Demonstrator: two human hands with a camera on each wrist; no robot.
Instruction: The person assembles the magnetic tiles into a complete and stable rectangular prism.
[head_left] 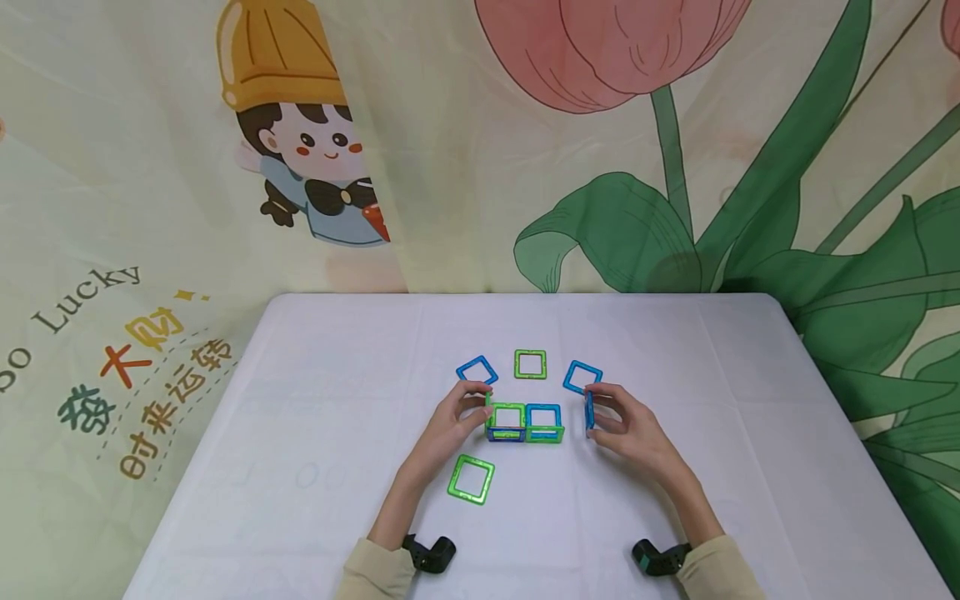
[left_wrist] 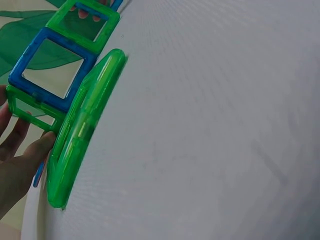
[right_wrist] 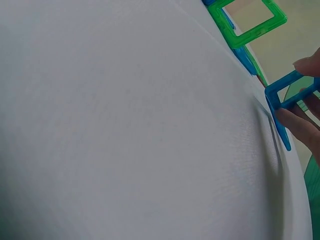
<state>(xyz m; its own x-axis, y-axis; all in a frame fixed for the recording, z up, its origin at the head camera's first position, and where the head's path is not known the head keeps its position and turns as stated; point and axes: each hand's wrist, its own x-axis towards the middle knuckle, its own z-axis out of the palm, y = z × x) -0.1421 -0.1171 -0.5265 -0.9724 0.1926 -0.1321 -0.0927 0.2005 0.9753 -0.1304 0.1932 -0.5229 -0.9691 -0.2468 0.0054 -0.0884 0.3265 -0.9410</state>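
Observation:
Green and blue magnetic tiles, square frames with see-through centres, form a low two-part row (head_left: 544, 434) at mid-table. At its left end, my left hand (head_left: 456, 414) pinches an upright green magnetic tile (left_wrist: 37, 121) between thumb and fingers. That tile touches the row's end in the left wrist view. Just beyond the right end, my right hand (head_left: 633, 425) holds a blue magnetic tile (head_left: 589, 414) upright by its edges, with a gap between it and the row. The right wrist view shows the thumb and fingers on this blue tile (right_wrist: 284, 86).
Behind the row lie a loose blue tile (head_left: 470, 362), a green tile (head_left: 530, 352) and another blue tile (head_left: 587, 365). Another green tile (head_left: 467, 497) lies nearer, in front of the row's left end. A white cloth covers the table (head_left: 315, 417); a printed curtain (head_left: 450, 167) hangs behind.

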